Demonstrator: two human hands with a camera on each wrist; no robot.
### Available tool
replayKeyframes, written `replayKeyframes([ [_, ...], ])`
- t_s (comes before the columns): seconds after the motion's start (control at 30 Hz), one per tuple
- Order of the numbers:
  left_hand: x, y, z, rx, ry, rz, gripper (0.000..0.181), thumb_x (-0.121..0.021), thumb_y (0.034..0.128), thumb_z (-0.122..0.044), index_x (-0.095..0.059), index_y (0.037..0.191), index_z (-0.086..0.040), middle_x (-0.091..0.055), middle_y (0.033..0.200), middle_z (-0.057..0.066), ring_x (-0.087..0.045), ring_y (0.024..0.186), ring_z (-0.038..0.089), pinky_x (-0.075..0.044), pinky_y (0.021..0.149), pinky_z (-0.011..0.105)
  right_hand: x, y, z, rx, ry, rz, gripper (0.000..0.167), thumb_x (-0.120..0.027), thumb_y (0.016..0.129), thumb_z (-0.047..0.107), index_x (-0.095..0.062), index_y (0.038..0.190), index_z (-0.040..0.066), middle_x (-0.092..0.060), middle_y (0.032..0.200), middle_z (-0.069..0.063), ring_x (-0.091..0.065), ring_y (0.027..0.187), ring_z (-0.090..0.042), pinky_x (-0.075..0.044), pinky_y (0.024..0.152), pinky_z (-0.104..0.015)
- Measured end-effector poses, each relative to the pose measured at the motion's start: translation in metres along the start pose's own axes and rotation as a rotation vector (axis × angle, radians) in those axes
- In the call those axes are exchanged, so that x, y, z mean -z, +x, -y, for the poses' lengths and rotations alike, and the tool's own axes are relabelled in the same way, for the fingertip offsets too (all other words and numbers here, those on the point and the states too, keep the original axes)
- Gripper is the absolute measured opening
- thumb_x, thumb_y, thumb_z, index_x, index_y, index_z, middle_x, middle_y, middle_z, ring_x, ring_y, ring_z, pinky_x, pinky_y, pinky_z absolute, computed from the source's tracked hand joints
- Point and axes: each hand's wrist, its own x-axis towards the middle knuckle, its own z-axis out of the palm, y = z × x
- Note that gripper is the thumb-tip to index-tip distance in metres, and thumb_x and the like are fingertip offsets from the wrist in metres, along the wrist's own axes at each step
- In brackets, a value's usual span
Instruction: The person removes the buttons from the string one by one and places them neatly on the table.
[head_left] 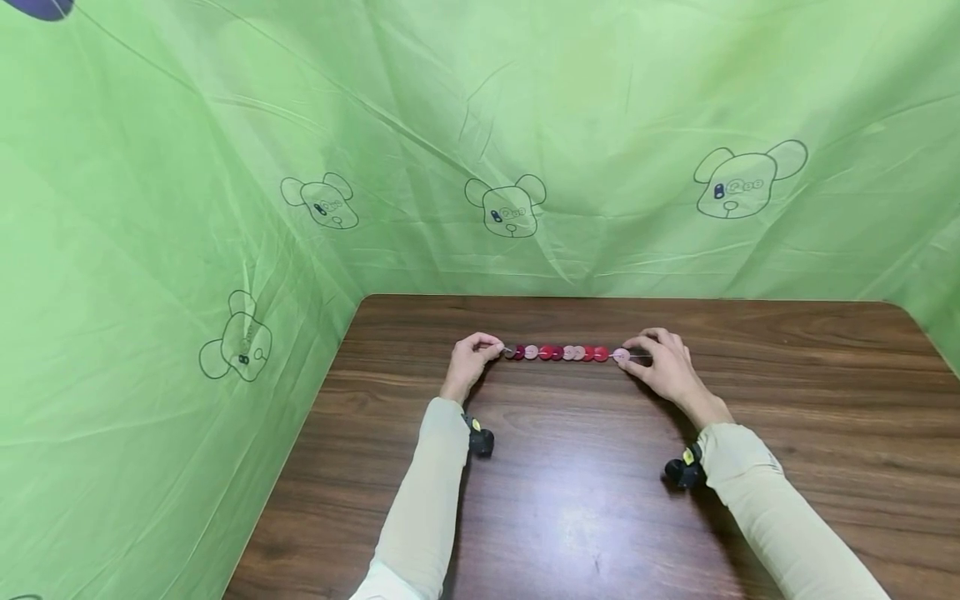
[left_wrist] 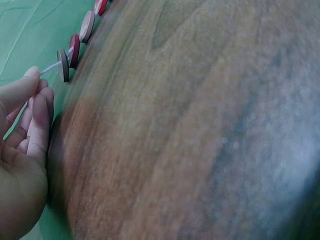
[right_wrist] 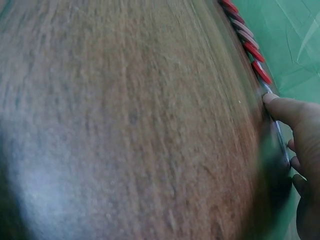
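A row of round, flat, button-like discs in red, maroon and pink is threaded on a pale string, stretched from side to side above the wooden table. My left hand pinches the string's left end between thumb and fingertips, just beyond a dark grey disc. At the other end, my right hand has thumb and forefinger on a pale pink disc, set apart from the red disc beside it. A thin pale strand runs on under the right palm. Its far end is hidden by the fingers.
The brown wooden table extends under both arms. Green sheeting with bear-face drawings hangs behind the table and along its left side. Black wrist cameras are strapped at the left cuff and right cuff.
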Motion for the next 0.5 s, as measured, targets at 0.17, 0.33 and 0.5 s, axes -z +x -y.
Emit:
replayKeyframes([
  [0.17, -0.0002, -0.0002, -0.0011, 0.007, -0.001, -0.002, 0.015, -0.073, 0.0834, -0.01, -0.07, 0.093, 0.0, -0.068, 0.078, 0.0, -0.061, 0.07, 0.006, -0.049, 0.068, 0.021, 0.0003, -0.0005, 0.0007, -0.012, 0.002, 0.003, 0.03, -0.069, 0.087, 0.037, -0.067, 0.105, 0.013, -0.047, 0.127, -0.02, -0.037, 0.118, -0.042, -0.025, 0.092, -0.058],
  [0.33, 0.0006, -0.0004, -0.0015, 0.012, 0.005, -0.006, 0.015, -0.074, 0.0835, -0.011, -0.07, 0.093, 0.0, -0.068, 0.078, 0.0, -0.061, 0.071, 0.007, -0.05, 0.069, 0.021, 0.0006, -0.0007, 0.0013, -0.018, 0.005, 0.004, 0.03, -0.068, 0.088, 0.037, -0.067, 0.106, 0.012, -0.047, 0.128, -0.021, -0.036, 0.119, -0.042, -0.025, 0.093, -0.058],
  [0.5, 0.0011, -0.0007, -0.0014, 0.014, -0.002, -0.007, 0.015, -0.074, 0.0833, -0.01, -0.07, 0.093, 0.0, -0.068, 0.077, 0.0, -0.062, 0.07, 0.007, -0.05, 0.069, 0.021, 0.0017, -0.0021, 0.0027, -0.009, 0.01, -0.009, 0.029, -0.069, 0.088, 0.034, -0.067, 0.105, 0.011, -0.048, 0.127, -0.021, -0.037, 0.118, -0.043, -0.025, 0.093, -0.059],
])
